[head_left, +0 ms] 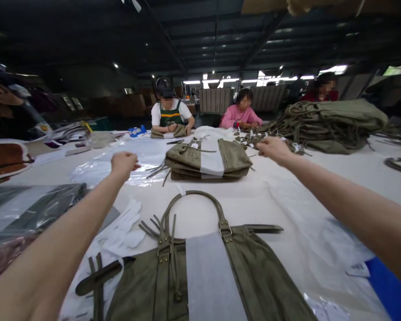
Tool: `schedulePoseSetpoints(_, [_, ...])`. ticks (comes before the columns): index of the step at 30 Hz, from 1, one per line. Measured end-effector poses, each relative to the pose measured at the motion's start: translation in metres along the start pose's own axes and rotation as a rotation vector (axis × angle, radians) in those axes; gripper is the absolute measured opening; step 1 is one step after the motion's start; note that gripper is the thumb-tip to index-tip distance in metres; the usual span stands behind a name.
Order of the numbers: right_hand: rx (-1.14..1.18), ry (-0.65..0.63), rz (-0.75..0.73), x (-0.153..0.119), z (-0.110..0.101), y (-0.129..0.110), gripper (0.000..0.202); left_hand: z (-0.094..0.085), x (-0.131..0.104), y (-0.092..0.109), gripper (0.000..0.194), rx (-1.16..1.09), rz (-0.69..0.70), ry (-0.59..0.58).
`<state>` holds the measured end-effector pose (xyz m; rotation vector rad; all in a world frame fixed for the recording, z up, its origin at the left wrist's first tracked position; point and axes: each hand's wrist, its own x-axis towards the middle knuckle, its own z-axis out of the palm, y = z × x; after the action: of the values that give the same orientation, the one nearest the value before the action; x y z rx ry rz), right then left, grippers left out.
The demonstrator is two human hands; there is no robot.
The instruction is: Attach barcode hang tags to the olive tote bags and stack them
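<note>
Left hand (123, 164): raised at the left above the table, fingers curled inward; whether they pinch anything, I cannot tell. Clear plastic (98, 162) spreads around and beyond it.
Right hand (273, 149): held out at the right, fingers bent toward the middle; I cannot tell whether they grip anything. It appears just right of the folded bags.
Near bag (270, 276): olive, lying between the forearms at the near edge, its handle (200, 193) arched toward the far side, a pale strip (210, 272) down its middle.
Folded bags (235, 156): olive, stacked beyond the handle, wrapped by a white band (212, 157).
Near left: wrapped bags (0, 205) in clear film, with crumpled white paper (130, 223) right of them.
Near right: translucent sheet (307, 227) on the white table (254, 205), a blue thing (390, 285) beside it.
Far right: heaped olive pile (350, 118).
Far side: co-worker in a green apron (172, 115), another in pink (234, 117), both with hands on olive pieces.
</note>
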<state>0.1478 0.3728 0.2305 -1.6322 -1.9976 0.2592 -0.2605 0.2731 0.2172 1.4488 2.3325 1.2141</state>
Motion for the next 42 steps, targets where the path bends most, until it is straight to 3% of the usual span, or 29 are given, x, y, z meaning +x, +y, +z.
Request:
schedulePoseSetpoints(3, [-0.052, -0.204, -0.132, -0.096, 0.048, 0.025, 0.026, 0.012, -0.088, -0.059, 0.029, 0.139, -0.064, -0.207])
schedulePoseSetpoints(5, [-0.038, -0.293, -0.189, -0.177, 0.062, 0.047, 0.033, -0.001, -0.164, -0.088, 0.03, 0.414, -0.011, -0.377])
schedulePoseSetpoints(7, [-0.06, -0.337, -0.058, -0.25, 0.063, 0.072, 0.05, -0.023, -0.238, -0.107, 0.04, 0.596, -0.1, -0.476])
schedulePoseSetpoints(9, [-0.038, -0.442, 0.118, -0.301, 0.061, 0.094, 0.062, -0.043, -0.297, -0.118, 0.048, 0.642, -0.189, -0.55])
schedulePoseSetpoints(12, [0.078, -0.606, 0.326, -0.329, 0.066, 0.108, 0.061, -0.056, -0.347, -0.124, 0.051, 0.56, -0.289, -0.636])
schedulePoseSetpoints(15, [0.358, -0.696, 0.531, -0.326, 0.068, 0.094, 0.057, -0.053, -0.359, -0.114, 0.045, 0.407, -0.418, -0.56])
schedulePoseSetpoints(17, [0.585, -0.754, 0.64, -0.324, 0.058, 0.076, 0.051, -0.05, -0.357, -0.099, 0.037, 0.187, -0.497, -0.488])
schedulePoseSetpoints(20, [0.627, -0.622, 0.56, -0.332, 0.033, 0.06, 0.044, -0.045, -0.352, -0.077, 0.03, -0.134, -0.557, -0.448])
schedulePoseSetpoints(22, [0.553, -0.48, 0.444, -0.345, 0.018, 0.066, 0.044, -0.038, -0.349, -0.069, 0.031, -0.194, -0.502, -0.434])
schedulePoseSetpoints(25, [0.409, -0.42, 0.402, -0.365, 0.01, 0.1, 0.043, -0.023, -0.349, -0.071, 0.033, 0.018, -0.321, -0.498])
schedulePoseSetpoints(28, [-0.069, -0.459, 0.342, -0.375, 0.014, 0.125, 0.044, -0.012, -0.353, -0.074, 0.043, 0.462, -0.135, -0.496])
schedulePoseSetpoints(31, [-0.465, -0.289, 0.037, -0.371, 0.024, 0.108, 0.044, 0.001, -0.352, -0.062, 0.041, 0.61, 0.224, -0.34])
schedulePoseSetpoints(33, [-0.431, -0.158, -0.246, -0.365, 0.037, 0.076, 0.04, 0.02, -0.344, -0.046, 0.031, 0.483, 0.309, -0.399])
schedulePoseSetpoints(35, [-0.278, -0.156, -0.449, -0.36, 0.058, 0.042, 0.037, 0.052, -0.333, -0.029, 0.027, 0.343, 0.145, -0.513])
schedulePoseSetpoints(37, [-0.195, -0.189, -0.538, -0.362, 0.084, 0.016, 0.034, 0.087, -0.323, -0.015, 0.035, 0.307, -0.009, -0.493])
schedulePoseSetpoints(40, [-0.227, -0.169, -0.547, -0.371, 0.119, 0.004, 0.033, 0.126, -0.311, -0.006, 0.028, 0.259, -0.106, -0.417])
schedulePoseSetpoints(42, [-0.244, -0.133, -0.543, -0.377, 0.131, 0.007, 0.034, 0.132, -0.308, -0.007, 0.018, 0.196, -0.106, -0.434])
